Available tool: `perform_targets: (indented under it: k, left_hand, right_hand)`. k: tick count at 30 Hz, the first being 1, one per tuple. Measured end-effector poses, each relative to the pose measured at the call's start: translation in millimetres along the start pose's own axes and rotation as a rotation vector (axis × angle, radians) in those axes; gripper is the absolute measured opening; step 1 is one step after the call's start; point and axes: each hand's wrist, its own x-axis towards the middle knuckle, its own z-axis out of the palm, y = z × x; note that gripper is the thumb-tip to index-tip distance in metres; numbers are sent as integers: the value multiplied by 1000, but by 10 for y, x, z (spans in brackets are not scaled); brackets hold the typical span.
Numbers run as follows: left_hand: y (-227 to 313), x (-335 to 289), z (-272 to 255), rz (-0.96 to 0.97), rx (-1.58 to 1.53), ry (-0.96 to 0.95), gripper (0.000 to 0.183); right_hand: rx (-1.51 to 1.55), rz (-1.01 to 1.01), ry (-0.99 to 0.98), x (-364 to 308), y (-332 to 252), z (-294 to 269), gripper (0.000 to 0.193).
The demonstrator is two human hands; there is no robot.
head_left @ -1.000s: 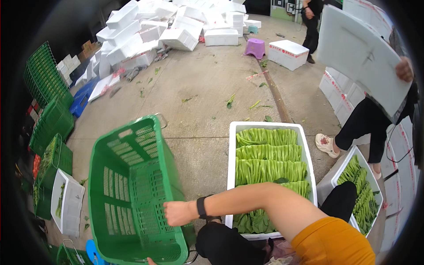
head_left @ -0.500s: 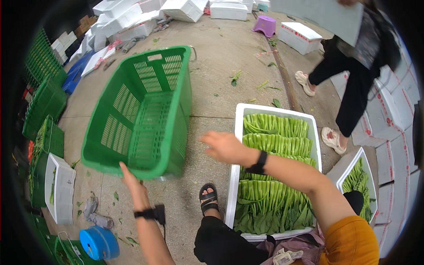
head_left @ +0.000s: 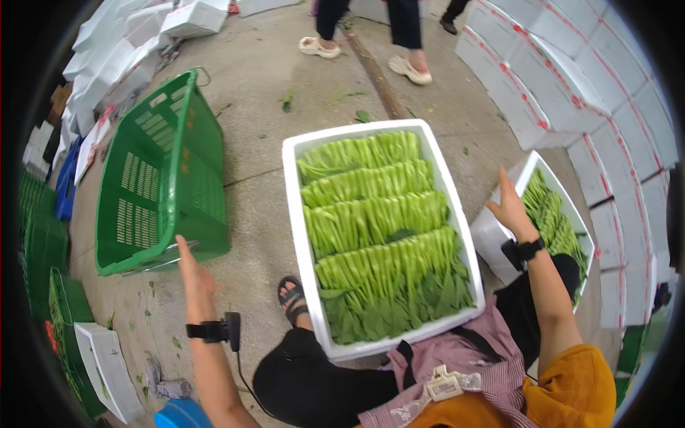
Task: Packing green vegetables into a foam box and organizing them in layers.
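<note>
In front of my lap stands a white foam box (head_left: 291,207) packed with rows of green leafy-stemmed vegetables (head_left: 378,221). The leaves lie toward me and the cut stems point away. My left hand (head_left: 194,278) is open, fingers stretched upward, close to the near end of a green plastic basket (head_left: 203,178); whether it touches the basket I cannot tell. No contents show in the visible part of that basket. My right hand (head_left: 510,207) is open and holds nothing, between the large box and a smaller foam box (head_left: 496,239) with more greens (head_left: 549,214).
Stacked white foam boxes (head_left: 571,93) line the right side. Further boxes (head_left: 135,43) pile up at the far left. Green crates (head_left: 43,242) and a blue stool-like object (head_left: 182,414) stand left. A person's legs (head_left: 407,36) are at the far side.
My right hand has swung from over the vegetable box's left side to its right. My left hand no longer grips the basket's rim. The other person has walked leftward in view.
</note>
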Motion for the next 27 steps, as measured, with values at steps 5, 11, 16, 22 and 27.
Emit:
perform_targets:
  k: [5, 11, 16, 22, 27]
  left_hand:
    - [437, -467, 290, 101, 199, -295, 91]
    - [-116, -1624, 902, 45, 551, -271, 99]
    - [-1288, -2258, 31, -137, 520, -349, 88]
    - [216, -3058, -352, -116, 658, -491, 66]
    - [1413, -4050, -389, 107, 103, -128, 50]
  right_hand:
    - [198, 223, -259, -427, -105, -138, 70]
    - [585, 659, 0, -1693, -152, 447, 63]
    - [1242, 1570, 44, -2729, 82, 829, 61]
    - [1701, 1502, 0, -2886, 329, 1157, 72]
    - [1878, 1367, -114, -2581, 111, 1020, 56]
